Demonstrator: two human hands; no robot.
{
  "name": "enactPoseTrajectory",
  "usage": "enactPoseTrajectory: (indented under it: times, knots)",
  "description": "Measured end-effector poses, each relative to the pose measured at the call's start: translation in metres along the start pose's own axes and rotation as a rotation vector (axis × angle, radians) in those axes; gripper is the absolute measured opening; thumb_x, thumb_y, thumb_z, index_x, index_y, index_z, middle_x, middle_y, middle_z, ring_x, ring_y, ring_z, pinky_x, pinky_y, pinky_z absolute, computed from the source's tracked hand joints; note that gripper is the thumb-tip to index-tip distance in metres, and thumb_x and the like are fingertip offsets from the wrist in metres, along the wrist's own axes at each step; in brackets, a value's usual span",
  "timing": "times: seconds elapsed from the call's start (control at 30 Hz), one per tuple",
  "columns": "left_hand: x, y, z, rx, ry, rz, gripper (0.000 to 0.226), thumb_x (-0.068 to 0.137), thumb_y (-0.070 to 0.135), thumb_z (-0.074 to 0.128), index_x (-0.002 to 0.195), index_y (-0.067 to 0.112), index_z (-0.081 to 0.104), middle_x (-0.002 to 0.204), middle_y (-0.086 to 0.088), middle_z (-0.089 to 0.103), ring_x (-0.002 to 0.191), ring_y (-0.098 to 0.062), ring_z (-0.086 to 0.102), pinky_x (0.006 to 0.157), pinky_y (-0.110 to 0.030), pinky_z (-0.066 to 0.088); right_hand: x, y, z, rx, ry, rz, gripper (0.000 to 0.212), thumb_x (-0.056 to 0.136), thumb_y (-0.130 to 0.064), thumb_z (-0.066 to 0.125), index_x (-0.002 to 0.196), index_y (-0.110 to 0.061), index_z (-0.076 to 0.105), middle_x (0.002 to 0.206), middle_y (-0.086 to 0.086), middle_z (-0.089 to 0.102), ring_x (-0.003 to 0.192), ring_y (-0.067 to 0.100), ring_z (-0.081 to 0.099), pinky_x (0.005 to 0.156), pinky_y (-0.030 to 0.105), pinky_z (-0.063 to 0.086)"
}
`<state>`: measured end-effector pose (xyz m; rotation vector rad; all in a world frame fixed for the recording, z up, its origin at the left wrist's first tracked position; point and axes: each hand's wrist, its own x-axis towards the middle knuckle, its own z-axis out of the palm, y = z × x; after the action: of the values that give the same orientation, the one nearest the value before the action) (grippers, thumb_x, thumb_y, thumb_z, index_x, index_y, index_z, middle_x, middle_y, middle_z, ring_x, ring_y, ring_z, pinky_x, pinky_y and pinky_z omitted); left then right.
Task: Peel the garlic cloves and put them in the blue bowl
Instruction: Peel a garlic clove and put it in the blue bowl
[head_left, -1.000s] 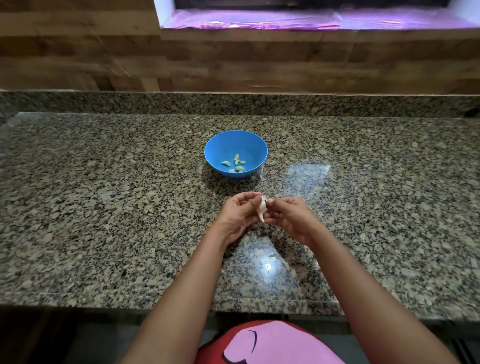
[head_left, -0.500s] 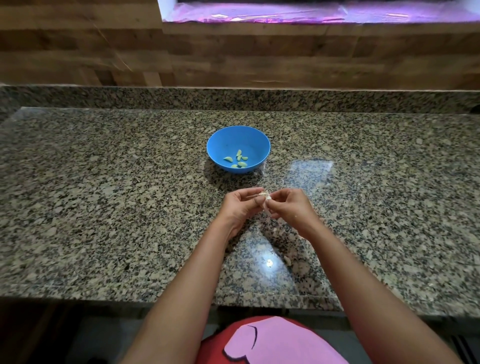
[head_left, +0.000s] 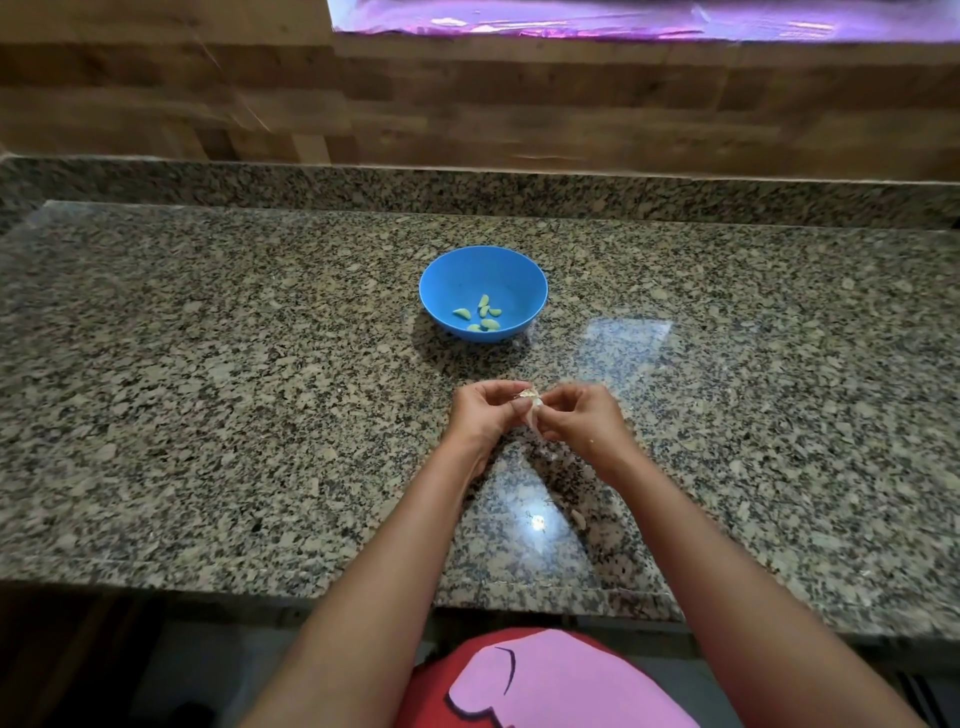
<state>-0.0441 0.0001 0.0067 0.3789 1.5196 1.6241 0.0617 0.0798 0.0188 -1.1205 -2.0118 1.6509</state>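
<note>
From my head view, my left hand (head_left: 480, 415) and right hand (head_left: 574, 418) both pinch the small white papery-skinned garlic clove (head_left: 531, 408) between them, its long axis roughly upright. The round blue plastic bowl (head_left: 483, 270) of peeled cloves (head_left: 482, 314) sits straight ahead, slightly nearer my left.

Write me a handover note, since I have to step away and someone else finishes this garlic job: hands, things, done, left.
Left hand: pinches the garlic clove from its side.
Right hand: pinches the same clove, apparently working at its skin.
The clove is held above the granite counter, nearer the person than the blue bowl.
Done: about six peeled cloves lie in the bowl.
Left: finish peeling this clove and drop it in the bowl. A few pale scraps, probably skin, lie on the counter under the hands. No other unpeeled cloves are in view.
</note>
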Motion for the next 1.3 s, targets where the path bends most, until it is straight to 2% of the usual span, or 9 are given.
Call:
enactPoseTrajectory:
  times: [0.07, 0.2, 0.37, 0.5, 0.73, 0.83, 1.0, 1.13, 1.3]
  knots:
    - [0.001, -0.001, -0.001, 0.013, -0.01, -0.014, 0.02, 0.08, -0.013, 0.061, 0.099, -0.007, 0.063, 0.083, -0.011, 0.066, 0.069, -0.018, 0.064, 0.063, -0.02, 0.057, -0.001, 0.002, 0.0, -0.02, -0.018, 0.002, 0.007, 0.083, -0.009, 0.068, 0.085, -0.002, 0.067, 0.078, 0.016, 0.069, 0.067, 0.025, 0.062, 0.067, 0.041, 0.054]
    - [0.002, -0.003, 0.003, 0.018, 0.007, -0.054, 0.023, 0.081, -0.013, 0.061, 0.104, -0.009, 0.061, 0.081, -0.012, 0.065, 0.061, -0.014, 0.064, 0.059, -0.021, 0.056, -0.001, 0.0, 0.003, -0.196, 0.005, -0.038, 0.01, 0.084, -0.015, 0.067, 0.082, -0.006, 0.065, 0.067, 0.002, 0.064, 0.053, 0.01, 0.054, 0.041, 0.014, 0.039]
    - [0.006, -0.006, 0.005, 0.06, 0.028, -0.06, 0.025, 0.082, -0.011, 0.061, 0.106, -0.008, 0.062, 0.081, -0.01, 0.065, 0.068, -0.017, 0.063, 0.062, -0.021, 0.056, 0.002, 0.003, 0.008, -0.344, 0.064, -0.095, 0.015, 0.085, -0.021, 0.066, 0.079, -0.009, 0.059, 0.064, -0.003, 0.055, 0.055, 0.009, 0.047, 0.042, 0.01, 0.034]
    - [0.008, -0.006, 0.007, 0.068, 0.04, -0.061, 0.026, 0.082, -0.013, 0.059, 0.107, -0.01, 0.061, 0.078, -0.009, 0.064, 0.056, -0.009, 0.063, 0.055, -0.019, 0.055, 0.0, 0.004, 0.01, -0.412, 0.097, -0.159, 0.014, 0.086, -0.02, 0.063, 0.08, -0.009, 0.057, 0.066, -0.002, 0.052, 0.055, 0.006, 0.042, 0.046, 0.011, 0.035]
    - [0.01, -0.009, 0.009, 0.122, 0.052, -0.078, 0.02, 0.082, -0.011, 0.061, 0.101, -0.004, 0.064, 0.083, -0.01, 0.065, 0.07, -0.017, 0.063, 0.062, -0.022, 0.056, -0.004, 0.01, 0.01, -0.358, 0.086, -0.175, 0.012, 0.086, -0.015, 0.065, 0.084, -0.007, 0.057, 0.073, 0.002, 0.056, 0.056, 0.005, 0.046, 0.044, 0.007, 0.037]
    - [0.009, -0.009, 0.01, 0.115, 0.072, -0.077, 0.017, 0.083, -0.01, 0.061, 0.092, 0.003, 0.066, 0.091, -0.014, 0.066, 0.073, -0.018, 0.064, 0.059, -0.02, 0.056, -0.003, 0.01, 0.011, -0.361, 0.096, -0.16, 0.015, 0.084, -0.015, 0.067, 0.082, -0.009, 0.054, 0.074, 0.002, 0.055, 0.057, 0.006, 0.047, 0.044, 0.008, 0.037]
    - [0.007, -0.01, 0.012, 0.142, 0.088, -0.057, 0.021, 0.083, -0.01, 0.06, 0.102, -0.003, 0.065, 0.094, -0.014, 0.065, 0.083, -0.023, 0.063, 0.057, -0.016, 0.054, -0.002, 0.012, 0.009, -0.336, 0.096, -0.139, 0.02, 0.08, -0.015, 0.071, 0.08, -0.009, 0.051, 0.073, 0.002, 0.053, 0.056, 0.005, 0.044, 0.043, 0.009, 0.035]
    - [0.007, -0.011, 0.012, 0.144, 0.092, -0.055, 0.022, 0.083, -0.011, 0.059, 0.104, -0.006, 0.064, 0.085, -0.01, 0.065, 0.078, -0.021, 0.062, 0.054, -0.015, 0.054, 0.001, 0.013, 0.01, -0.299, 0.091, -0.126, 0.02, 0.08, -0.013, 0.07, 0.079, -0.01, 0.05, 0.072, 0.002, 0.053, 0.052, 0.002, 0.044, 0.041, 0.007, 0.034]
    - [0.008, -0.008, 0.01, 0.083, 0.083, -0.098, 0.016, 0.084, -0.011, 0.058, 0.09, 0.001, 0.065, 0.084, -0.013, 0.065, 0.071, -0.021, 0.064, 0.056, -0.021, 0.056, 0.004, 0.012, -0.002, -0.099, -0.022, -0.01, 0.011, 0.082, -0.011, 0.07, 0.085, -0.006, 0.061, 0.072, 0.004, 0.061, 0.059, 0.012, 0.056, 0.052, 0.022, 0.047]
